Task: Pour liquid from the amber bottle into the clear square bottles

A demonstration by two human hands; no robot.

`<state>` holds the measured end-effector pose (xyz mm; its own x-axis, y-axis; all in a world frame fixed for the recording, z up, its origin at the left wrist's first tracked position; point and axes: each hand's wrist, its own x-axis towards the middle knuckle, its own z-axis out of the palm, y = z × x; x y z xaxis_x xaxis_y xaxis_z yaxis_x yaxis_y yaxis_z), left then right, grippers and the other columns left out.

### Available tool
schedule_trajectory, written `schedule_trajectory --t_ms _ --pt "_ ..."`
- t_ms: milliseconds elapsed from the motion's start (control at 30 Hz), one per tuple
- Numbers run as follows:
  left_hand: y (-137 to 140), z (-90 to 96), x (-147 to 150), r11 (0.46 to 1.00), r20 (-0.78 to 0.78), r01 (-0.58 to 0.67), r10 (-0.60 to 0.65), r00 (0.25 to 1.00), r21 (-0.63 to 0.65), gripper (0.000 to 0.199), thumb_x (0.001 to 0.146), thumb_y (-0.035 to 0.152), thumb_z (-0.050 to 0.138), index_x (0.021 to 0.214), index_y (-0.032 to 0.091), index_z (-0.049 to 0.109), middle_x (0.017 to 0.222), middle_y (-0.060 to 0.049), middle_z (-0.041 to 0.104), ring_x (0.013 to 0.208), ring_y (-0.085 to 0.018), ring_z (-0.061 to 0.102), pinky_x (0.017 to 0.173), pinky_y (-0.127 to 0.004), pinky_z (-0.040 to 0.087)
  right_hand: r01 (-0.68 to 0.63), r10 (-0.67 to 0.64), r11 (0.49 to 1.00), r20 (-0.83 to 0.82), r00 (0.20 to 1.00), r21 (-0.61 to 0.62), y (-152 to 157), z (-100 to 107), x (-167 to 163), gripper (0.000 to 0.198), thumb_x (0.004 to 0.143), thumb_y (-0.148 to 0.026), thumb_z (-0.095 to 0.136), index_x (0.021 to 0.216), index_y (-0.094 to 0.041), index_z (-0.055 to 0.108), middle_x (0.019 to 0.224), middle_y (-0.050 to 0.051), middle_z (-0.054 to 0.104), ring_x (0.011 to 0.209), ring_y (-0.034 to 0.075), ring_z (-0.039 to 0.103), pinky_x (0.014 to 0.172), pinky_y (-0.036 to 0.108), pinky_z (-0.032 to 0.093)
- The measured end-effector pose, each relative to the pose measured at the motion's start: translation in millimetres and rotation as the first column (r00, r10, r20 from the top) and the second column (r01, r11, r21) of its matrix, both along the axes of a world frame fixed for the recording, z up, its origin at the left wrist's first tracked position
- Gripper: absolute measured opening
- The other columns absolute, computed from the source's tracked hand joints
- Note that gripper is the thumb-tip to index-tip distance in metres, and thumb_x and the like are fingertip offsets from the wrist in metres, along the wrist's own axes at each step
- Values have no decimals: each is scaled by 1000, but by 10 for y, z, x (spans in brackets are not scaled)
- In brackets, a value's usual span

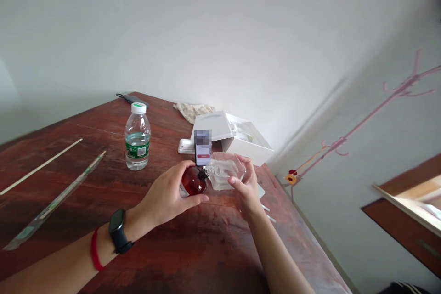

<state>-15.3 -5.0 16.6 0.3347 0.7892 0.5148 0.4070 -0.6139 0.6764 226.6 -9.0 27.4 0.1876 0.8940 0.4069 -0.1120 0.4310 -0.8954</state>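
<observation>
My left hand [174, 188], with a black watch and a red band on its arm, is wrapped round a small reddish-brown bottle [195, 181]. This bottle tilts to the right, and its dark neck points at the clear bottle. In my right hand [247, 188] is a clear, square-sided bottle [222, 172], tipped on its side with its neck towards the left. The two necks come together in front of an upright phone [203, 149] with a lit screen. Whether they touch I cannot tell. Both bottles are above the dark red wooden table [213, 248].
A water bottle [138, 140] with a green label stands left of my hands. Further left lie a bare wooden stick [41, 166] and a wrapped pair of chopsticks [58, 200]. Behind my hands are an open white box [246, 144] and a cloth [193, 111]. A pink coat rack [374, 112] stands at right.
</observation>
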Motion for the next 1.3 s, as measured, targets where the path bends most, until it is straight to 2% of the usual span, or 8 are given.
schedule_trajectory --t_ms 833,1300 --pt "5 3 -1 1000 7 11 -11 1000 -7 66 83 59 87 130 26 56 126 -11 76 111 -35 76 95 -48 60 -18 18 1000 9 1000 2 -21 12 -9 65 61 -40 101 113 -30 63 118 4 74 106 29 72 94 43 56" --pt "-9 12 4 1000 6 -2 2 1000 -9 67 82 58 87 132 25 57 126 -11 76 111 -35 76 96 -48 60 16 -17 1000 15 1000 17 -15 6 -13 65 60 -42 102 111 -29 64 117 4 74 107 29 70 95 44 56"
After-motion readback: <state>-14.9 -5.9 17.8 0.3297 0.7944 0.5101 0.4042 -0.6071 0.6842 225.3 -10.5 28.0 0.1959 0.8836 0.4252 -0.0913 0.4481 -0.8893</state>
